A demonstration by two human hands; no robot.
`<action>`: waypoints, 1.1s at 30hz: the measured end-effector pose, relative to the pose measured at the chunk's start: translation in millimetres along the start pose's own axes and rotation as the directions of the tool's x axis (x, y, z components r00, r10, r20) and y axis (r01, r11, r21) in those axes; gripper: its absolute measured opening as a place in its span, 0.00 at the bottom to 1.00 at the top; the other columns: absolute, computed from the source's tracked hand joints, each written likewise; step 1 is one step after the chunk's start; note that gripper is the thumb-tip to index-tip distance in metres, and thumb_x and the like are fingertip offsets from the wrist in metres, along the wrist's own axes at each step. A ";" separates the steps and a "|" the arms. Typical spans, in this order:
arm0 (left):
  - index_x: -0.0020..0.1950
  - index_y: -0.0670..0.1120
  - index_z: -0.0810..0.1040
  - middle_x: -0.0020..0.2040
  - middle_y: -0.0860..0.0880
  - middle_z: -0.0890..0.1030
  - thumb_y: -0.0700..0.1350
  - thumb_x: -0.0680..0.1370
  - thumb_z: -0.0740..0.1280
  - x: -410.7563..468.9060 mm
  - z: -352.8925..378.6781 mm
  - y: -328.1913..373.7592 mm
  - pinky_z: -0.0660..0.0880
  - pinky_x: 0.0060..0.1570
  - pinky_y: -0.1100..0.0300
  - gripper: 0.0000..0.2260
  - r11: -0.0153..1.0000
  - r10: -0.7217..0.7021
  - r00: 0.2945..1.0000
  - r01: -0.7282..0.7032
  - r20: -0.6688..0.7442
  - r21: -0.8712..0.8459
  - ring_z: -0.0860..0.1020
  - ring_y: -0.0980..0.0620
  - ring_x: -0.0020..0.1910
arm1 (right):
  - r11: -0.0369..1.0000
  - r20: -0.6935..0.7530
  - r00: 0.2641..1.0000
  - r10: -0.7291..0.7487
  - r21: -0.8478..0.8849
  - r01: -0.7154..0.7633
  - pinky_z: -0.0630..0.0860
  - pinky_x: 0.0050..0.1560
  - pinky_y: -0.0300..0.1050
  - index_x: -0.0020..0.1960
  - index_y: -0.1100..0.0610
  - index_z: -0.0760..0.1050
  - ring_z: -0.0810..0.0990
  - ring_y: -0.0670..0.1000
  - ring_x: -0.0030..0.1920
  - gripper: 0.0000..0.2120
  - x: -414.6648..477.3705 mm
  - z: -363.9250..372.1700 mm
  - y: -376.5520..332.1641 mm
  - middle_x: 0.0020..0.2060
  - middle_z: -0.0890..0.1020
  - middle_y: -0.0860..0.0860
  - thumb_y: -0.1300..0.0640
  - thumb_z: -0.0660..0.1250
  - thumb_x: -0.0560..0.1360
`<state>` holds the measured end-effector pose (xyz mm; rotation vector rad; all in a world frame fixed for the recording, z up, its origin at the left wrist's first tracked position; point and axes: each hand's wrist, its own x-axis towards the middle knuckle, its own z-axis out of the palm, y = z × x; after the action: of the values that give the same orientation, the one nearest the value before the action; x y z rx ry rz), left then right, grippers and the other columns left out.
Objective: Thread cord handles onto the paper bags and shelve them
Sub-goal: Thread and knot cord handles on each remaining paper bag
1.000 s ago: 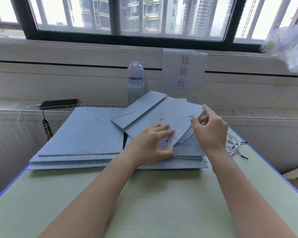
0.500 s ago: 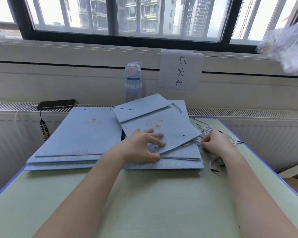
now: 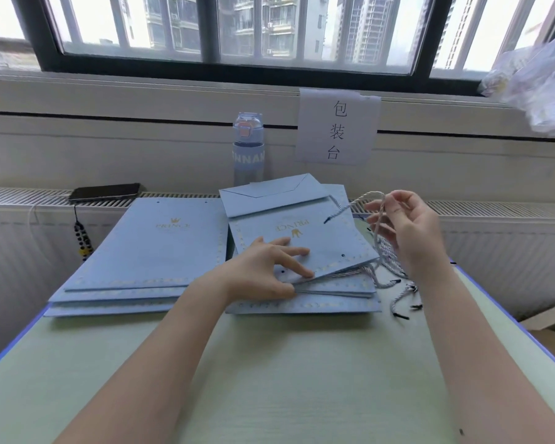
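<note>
From my remote seat I see the left hand point(image 3: 266, 270) lying on the top paper bag point(image 3: 334, 245), fingers spread nearly straight and pressing near its punched holes; whether the thumb is tucked under the near edge I cannot tell; that bag sits askew on the right stack point(image 3: 334, 307), beside a second stack point(image 3: 148, 245) on the table point(image 3: 269, 379); the right hand point(image 3: 407, 229) is raised above the table's right side, fingers loosely curled, pinching a cord point(image 3: 369, 198) whose black tip hangs over the bag; loose cords point(image 3: 394, 283) lie just beside the right stack; a bottle point(image 3: 249, 152) stands behind.
</note>
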<state>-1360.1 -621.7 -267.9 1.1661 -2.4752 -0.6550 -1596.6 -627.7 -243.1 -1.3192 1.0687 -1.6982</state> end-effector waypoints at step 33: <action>0.66 0.49 0.76 0.52 0.57 0.78 0.47 0.76 0.70 13.2 13.5 -5.3 0.69 0.48 0.71 0.18 0.990 -0.091 0.836 0.019 -0.542 -0.137 0.74 0.58 0.48 | 0.998 0.223 0.973 -0.062 0.015 0.060 0.79 0.47 0.40 0.43 0.58 0.80 0.84 0.51 0.45 0.12 -29.9 51.2 0.8 0.37 0.84 0.52 0.72 0.62 0.76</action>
<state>-1371.2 -631.4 -280.8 1.1789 -1.8942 -0.4067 -1540.2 -610.1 -248.4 -1.5116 0.8982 -1.5518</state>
